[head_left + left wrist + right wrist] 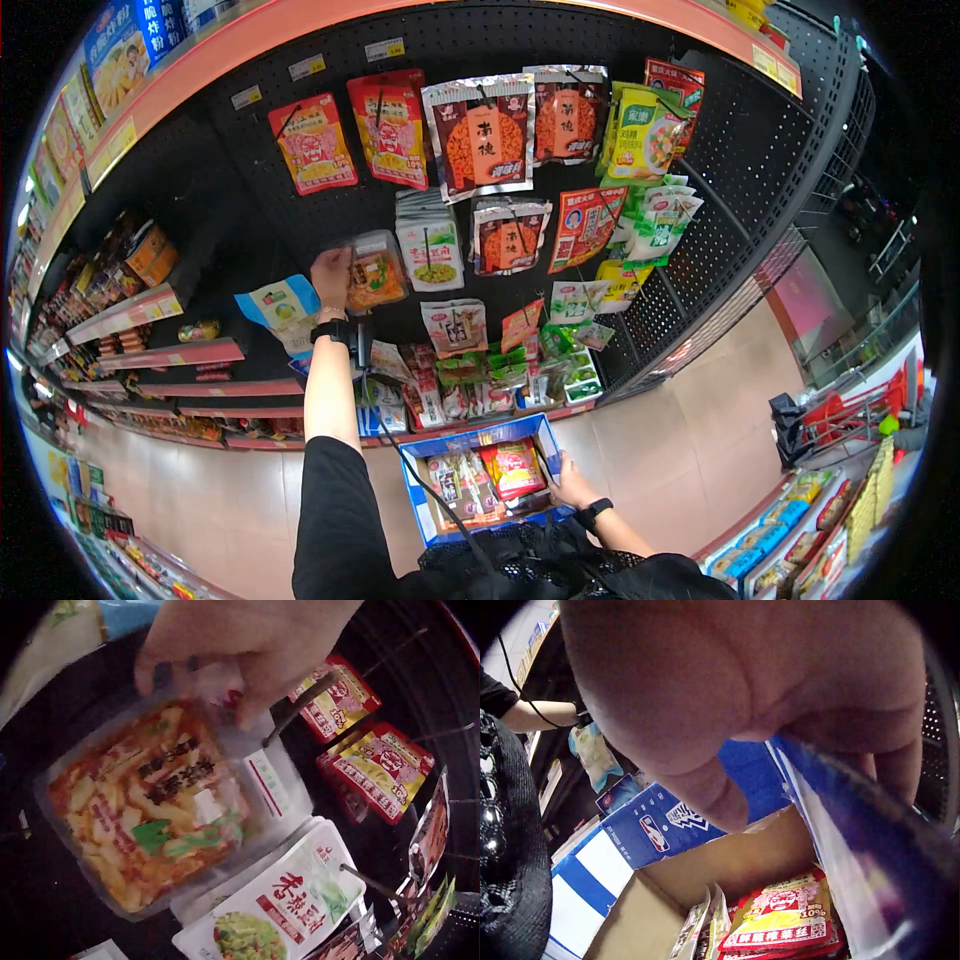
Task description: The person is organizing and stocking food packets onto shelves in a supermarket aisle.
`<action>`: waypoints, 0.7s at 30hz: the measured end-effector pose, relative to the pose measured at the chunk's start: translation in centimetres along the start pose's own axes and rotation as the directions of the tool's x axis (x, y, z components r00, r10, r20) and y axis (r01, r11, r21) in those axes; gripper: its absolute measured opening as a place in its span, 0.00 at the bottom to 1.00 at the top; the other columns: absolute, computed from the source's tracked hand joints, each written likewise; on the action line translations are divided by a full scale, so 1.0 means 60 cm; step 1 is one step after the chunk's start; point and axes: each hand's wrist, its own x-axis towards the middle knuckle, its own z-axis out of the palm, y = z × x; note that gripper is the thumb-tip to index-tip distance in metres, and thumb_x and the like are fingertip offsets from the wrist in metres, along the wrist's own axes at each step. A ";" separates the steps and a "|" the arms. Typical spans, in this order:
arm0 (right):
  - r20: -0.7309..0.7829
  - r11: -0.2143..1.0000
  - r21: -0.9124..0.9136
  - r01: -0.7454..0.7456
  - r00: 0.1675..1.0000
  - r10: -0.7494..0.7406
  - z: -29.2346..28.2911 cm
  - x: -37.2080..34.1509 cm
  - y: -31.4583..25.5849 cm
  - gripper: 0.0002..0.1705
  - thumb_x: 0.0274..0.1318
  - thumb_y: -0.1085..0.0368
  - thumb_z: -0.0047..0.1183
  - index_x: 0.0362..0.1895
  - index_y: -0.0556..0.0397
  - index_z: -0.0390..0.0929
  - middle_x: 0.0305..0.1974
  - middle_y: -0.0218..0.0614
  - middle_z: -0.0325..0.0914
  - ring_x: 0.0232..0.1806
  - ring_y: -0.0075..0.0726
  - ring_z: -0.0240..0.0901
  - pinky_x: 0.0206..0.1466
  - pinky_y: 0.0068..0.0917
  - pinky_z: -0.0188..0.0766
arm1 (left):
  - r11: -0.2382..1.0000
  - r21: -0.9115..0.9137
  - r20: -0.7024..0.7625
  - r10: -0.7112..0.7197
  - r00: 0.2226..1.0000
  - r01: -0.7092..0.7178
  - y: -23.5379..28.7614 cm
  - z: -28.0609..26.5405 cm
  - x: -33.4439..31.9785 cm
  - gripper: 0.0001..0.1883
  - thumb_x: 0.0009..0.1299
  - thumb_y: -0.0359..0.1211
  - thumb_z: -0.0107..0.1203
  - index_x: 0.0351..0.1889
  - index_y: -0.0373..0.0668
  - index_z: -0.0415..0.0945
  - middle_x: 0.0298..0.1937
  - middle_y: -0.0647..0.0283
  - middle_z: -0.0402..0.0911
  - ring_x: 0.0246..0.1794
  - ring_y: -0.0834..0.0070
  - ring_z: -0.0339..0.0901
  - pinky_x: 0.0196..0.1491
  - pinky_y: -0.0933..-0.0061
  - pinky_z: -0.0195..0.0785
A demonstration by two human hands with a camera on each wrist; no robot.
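My left hand is at the pegboard display, its fingers and thumb pinching the top edge of a clear plastic pack of reddish sliced food. A metal hook runs close by the pack's upper edge. Right beside it hangs a stack of white packs with a green dish printed on them. Low in front of the body, my right hand grips the side wall of a blue open cardboard box, thumb inside and fingers outside. Inside the box lie red and yellow sachets and several darker packets.
Red seasoning bags and other pouches hang on hooks across the black pegboard. A blue and white bag hangs left of the left hand. Shelves with pink edges stand farther left. Tiled floor extends right, with red trolleys beyond.
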 end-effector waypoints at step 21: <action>0.041 0.995 0.039 0.087 0.995 -0.089 -0.006 0.005 0.001 0.45 0.41 0.65 0.48 0.58 0.56 0.32 0.43 0.65 0.61 0.43 0.63 0.63 0.46 0.42 0.63 | 0.687 0.689 0.532 -0.695 0.483 0.230 0.023 -0.182 -0.656 0.38 0.50 0.35 0.58 0.56 0.34 0.48 0.57 0.40 0.51 0.56 0.46 0.53 0.54 0.59 0.54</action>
